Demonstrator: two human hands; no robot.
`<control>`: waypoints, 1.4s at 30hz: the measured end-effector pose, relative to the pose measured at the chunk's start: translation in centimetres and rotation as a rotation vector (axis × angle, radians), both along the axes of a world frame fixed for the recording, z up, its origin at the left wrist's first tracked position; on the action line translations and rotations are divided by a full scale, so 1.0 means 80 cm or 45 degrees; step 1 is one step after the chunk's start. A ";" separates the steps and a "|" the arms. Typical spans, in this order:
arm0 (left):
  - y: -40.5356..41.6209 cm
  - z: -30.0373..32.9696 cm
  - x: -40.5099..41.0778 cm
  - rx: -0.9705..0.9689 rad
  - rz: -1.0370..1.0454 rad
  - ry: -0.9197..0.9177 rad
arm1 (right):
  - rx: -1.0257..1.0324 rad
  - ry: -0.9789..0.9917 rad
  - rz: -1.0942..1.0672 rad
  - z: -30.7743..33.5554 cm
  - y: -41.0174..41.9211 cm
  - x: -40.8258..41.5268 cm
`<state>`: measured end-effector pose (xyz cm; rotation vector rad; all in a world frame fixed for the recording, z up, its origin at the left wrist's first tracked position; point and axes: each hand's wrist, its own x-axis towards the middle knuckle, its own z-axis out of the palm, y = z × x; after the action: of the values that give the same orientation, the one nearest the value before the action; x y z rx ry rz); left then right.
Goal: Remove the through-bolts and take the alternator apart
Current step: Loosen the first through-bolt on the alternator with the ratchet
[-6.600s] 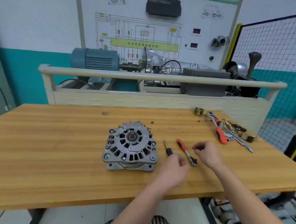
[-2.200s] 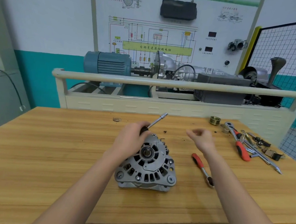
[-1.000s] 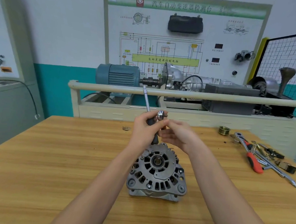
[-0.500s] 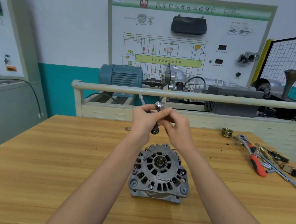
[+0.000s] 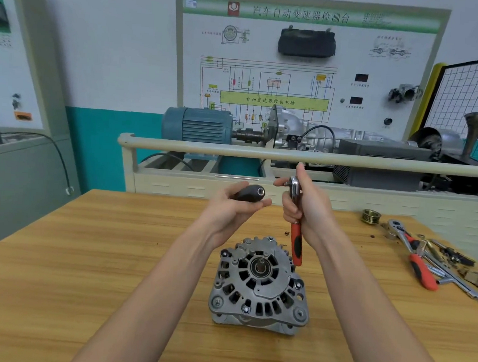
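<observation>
Alternator (image 5: 259, 285) lower centre on table (image 5: 58, 281), shaft end facing camera. Left hand (image 5: 230, 208) gripping black driver handle (image 5: 247, 193), butt pointing right. Right hand (image 5: 308, 210) clamped on red-handled ratchet (image 5: 295, 240), vertical, head up. Panel text: 汽车自动变速器检测台.

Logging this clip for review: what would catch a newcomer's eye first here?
The grey alternator standing on the wooden workbench, front and centre. Just above it, the left hand holds a black driver handle and the right hand grips a red-handled ratchet. Loose tools lie at the bench's right edge.
</observation>
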<state>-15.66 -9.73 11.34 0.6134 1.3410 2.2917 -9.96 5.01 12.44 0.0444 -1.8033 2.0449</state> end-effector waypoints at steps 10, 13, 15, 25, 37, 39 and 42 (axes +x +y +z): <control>0.012 -0.009 0.002 -1.297 0.616 1.003 | -0.161 0.042 0.193 -0.003 0.002 0.005; 0.012 -0.008 0.000 -1.556 0.776 1.282 | -0.148 0.024 0.194 0.000 0.003 0.007; 0.012 -0.007 -0.001 -1.620 0.853 1.374 | -0.142 0.022 0.178 0.000 0.002 0.008; 0.012 -0.010 0.000 -1.853 0.965 1.530 | -0.031 -0.073 0.164 0.008 0.004 0.013; 0.000 -0.011 -0.002 -1.124 0.679 1.571 | 0.173 -0.102 0.072 0.024 0.002 0.020; -0.001 -0.012 -0.002 -0.997 0.656 1.564 | 0.164 -0.109 0.087 0.027 0.002 0.021; 0.001 -0.015 -0.005 -0.880 0.650 1.548 | 0.186 -0.112 0.097 0.033 0.001 0.020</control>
<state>-16.09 -9.63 10.17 1.6398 2.8987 1.4144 -8.32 5.09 15.07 0.0665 -2.0317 1.9911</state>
